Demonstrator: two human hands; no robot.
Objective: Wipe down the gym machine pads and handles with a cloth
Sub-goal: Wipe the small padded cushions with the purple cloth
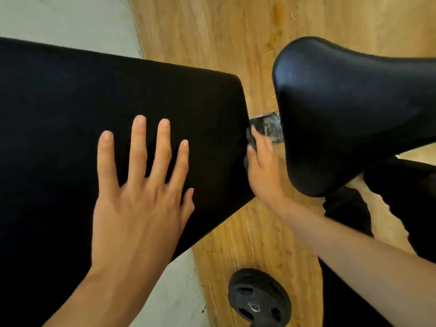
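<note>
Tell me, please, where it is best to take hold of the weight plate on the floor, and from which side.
Probably by one of the cut-out slots of the weight plate, near its rim, coming from above: it seems to lie flat on the wooden floor, so the edge leaves fingers little room, while the slots open upward.

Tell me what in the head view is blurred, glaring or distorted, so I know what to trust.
Head view: the right hand is motion-blurred in the gap between the pads, so the dark cloth it grips barely reads; the left hand, flat on the large pad, is sharp; that pad is near-featureless black; the smaller pad carries a soft sheen; the wide lens bows the floor planks.
</note>
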